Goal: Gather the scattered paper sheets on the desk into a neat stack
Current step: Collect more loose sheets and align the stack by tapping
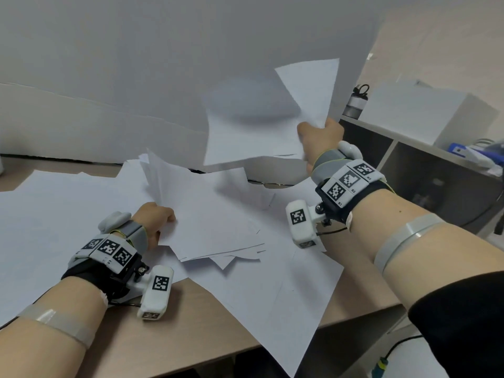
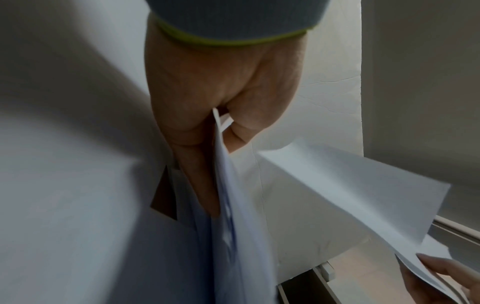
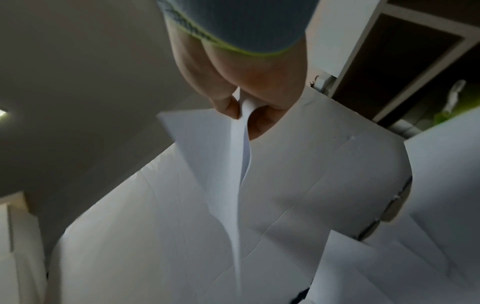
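White paper sheets lie scattered over the wooden desk. My left hand grips the edge of a loose bundle of sheets resting on the desk; in the left wrist view the left hand pinches those sheets between thumb and fingers. My right hand is raised above the desk at the right and pinches a few sheets that hang in the air. In the right wrist view the right hand squeezes the sheets' edge. More single sheets lie flat, one overhanging the front edge.
A large white board stands along the back of the desk. To the right is a shelf unit with a grey bottle, a white box and blue items. A cable hangs at the lower right.
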{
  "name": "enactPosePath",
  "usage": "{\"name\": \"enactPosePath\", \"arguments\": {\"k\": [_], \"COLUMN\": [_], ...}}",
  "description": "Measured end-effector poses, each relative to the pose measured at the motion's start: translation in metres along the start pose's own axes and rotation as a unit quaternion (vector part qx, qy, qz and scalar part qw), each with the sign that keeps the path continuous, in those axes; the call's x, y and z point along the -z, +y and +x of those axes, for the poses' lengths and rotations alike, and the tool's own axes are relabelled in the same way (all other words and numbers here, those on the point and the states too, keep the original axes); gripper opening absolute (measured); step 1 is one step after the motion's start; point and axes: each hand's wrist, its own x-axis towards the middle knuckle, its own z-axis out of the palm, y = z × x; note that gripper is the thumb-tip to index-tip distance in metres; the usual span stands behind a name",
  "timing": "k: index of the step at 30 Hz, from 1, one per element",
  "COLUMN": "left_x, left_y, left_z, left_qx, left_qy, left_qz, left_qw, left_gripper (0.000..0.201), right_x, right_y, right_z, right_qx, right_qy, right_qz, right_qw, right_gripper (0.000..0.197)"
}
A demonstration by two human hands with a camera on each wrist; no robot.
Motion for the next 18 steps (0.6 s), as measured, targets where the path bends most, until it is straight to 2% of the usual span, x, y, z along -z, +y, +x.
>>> {"name": "enactPosePath", "arguments": {"k": [3,5,7,9,12,15,17,18], "left_x": [0.001,0.0,-0.001,-0.006,-0.011,-0.013,-0.013,-0.013], "left_y": [-0.002,-0.002,-0.001,0.002,0.004,0.003,0.003,0.002], "left_z": [0.002,0.004,0.003,-0.003,-0.004,-0.005,-0.007,-0.006], "left_qx": [0.001,0.0,0.002,-0.003,-0.007,-0.002,0.006,0.012], "left_qy": [-0.002,-0.006,-0.008,-0.011,-0.012,-0.043,-0.056,-0.061], "left_qz": [-0.01,-0.026,-0.055,-0.091,-0.143,-0.168,-0.18,-0.181], "left_qw": [1.0,1.0,0.998,0.996,0.99,0.985,0.982,0.982], "left_gripper": [0.021,0.023,0.023,0.016,0.015,0.009,0.012,0.017], "right_x": [-0.003,-0.005,-0.007,-0.01,-0.023,-0.034,-0.044,-0.048], "right_y": [0.002,0.011,0.025,0.043,0.079,0.103,0.116,0.122], "right_z": [-0.002,-0.006,-0.011,-0.018,-0.03,-0.046,-0.056,-0.06], "right_qx": [-0.041,-0.076,-0.122,-0.158,-0.198,-0.245,-0.27,-0.28], "right_qy": [0.001,-0.005,-0.021,-0.053,-0.107,-0.152,-0.191,-0.206], "right_qz": [0.012,-0.005,-0.023,-0.04,-0.038,-0.035,-0.029,-0.022], "right_qw": [0.999,0.997,0.992,0.985,0.974,0.957,0.943,0.937], "right_gripper": [0.013,0.023,0.023,0.014,0.027,0.025,0.032,0.045]}}
